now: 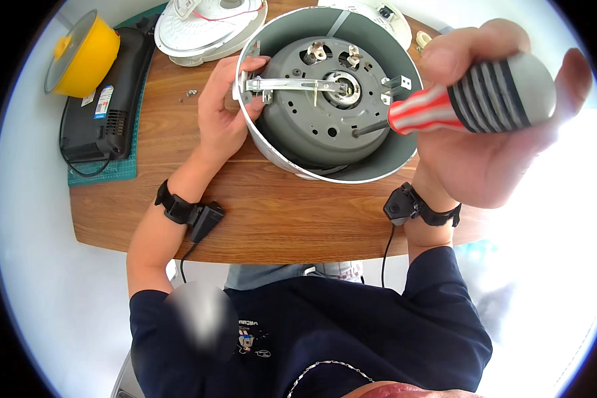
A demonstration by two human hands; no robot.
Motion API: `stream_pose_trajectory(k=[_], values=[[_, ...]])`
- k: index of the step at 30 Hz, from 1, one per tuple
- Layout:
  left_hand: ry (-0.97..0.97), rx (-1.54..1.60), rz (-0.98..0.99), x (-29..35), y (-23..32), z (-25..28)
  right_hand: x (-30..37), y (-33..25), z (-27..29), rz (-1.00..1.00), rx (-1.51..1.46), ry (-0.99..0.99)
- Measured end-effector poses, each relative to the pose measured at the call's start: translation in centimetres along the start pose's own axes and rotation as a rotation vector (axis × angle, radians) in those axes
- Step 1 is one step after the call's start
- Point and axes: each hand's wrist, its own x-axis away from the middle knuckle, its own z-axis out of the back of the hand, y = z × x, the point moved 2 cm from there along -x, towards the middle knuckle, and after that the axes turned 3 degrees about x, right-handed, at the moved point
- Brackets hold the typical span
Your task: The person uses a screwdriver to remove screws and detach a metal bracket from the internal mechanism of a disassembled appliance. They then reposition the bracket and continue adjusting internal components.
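A round grey metal appliance housing, apparently a rice cooker body, lies with its open side up on the table. Inside sits a dark grey domed pan with holes, brackets and a round centre hub. A metal strip reaches from the left rim to that hub. My left hand is closed on the housing's left rim, fingertips inside beside the strip's end. In my right hand is a screwdriver with a red, white, black and grey handle. Its shaft slants down-left, the tip at or just above the pan's lower right.
Small screws lie left of the housing. White round covers with a red wire sit behind it. At the far left, a yellow pot rests on a black appliance over a green cutting mat. The wooden table curves in front.
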Motion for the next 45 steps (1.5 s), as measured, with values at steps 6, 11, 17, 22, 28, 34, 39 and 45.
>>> stream_pose_trajectory(k=[6,11,17,22,28,34,39,45], values=[[-0.009,-0.002,-0.007,-0.2,0.2,-0.2,-0.5,-0.8,-1.6,-0.046,-0.209,0.016],[-0.013,0.017,-0.015,-0.3,0.3,-0.2,-1.2,-1.4,0.1,-0.267,0.037,0.125],[-0.023,-0.029,-0.021,0.0,0.0,0.1,-1.2,0.3,0.3,0.088,0.009,0.088],[-0.01,0.007,-0.008,-0.1,-0.1,-0.3,-1.0,-1.3,3.0,-0.057,-0.134,-0.145],[-0.004,0.012,0.004,-0.1,-0.1,-0.3,-1.4,-0.7,0.4,0.031,0.309,-0.013],[-0.009,-0.022,-0.002,0.1,0.0,0.0,-0.8,-0.1,-1.6,0.069,0.491,0.201],[-0.012,0.01,-0.002,-0.2,0.1,-0.2,-1.9,-1.1,0.0,0.058,0.43,0.024],[-0.023,-0.014,-0.004,-0.1,0.4,-0.1,-2.4,-3.2,-1.7,-0.111,0.548,0.091]])
